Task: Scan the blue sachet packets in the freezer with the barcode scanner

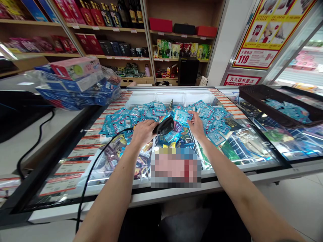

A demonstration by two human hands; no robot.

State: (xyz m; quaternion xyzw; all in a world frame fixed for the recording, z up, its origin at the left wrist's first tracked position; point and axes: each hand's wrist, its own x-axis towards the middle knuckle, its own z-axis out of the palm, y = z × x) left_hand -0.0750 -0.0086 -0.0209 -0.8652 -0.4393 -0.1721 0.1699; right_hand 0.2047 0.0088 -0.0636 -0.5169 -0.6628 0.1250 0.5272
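Note:
My left hand (144,132) is wrapped round the handle of a black barcode scanner (165,126), whose head points right. From the scanner a black cable (97,158) runs down to the left. Between the fingers of my right hand (196,126) is a light-blue packet (181,116), held flat just right of the scanner, with a white printed patch facing up. More blue packets lie spread over the freezer's glass lid, in a left pile (121,121) and a right pile (213,117). Below the glass, wrapped ice creams (141,164) show in white wire baskets.
Plastic-wrapped boxes (75,79) sit on the left counter beside a dark screen (22,111). To the right, a brown tray (280,104) holds more blue packets. Shelves (113,28) of bottles and packaged goods stand behind the freezer. A blurred patch covers the freezer's front middle.

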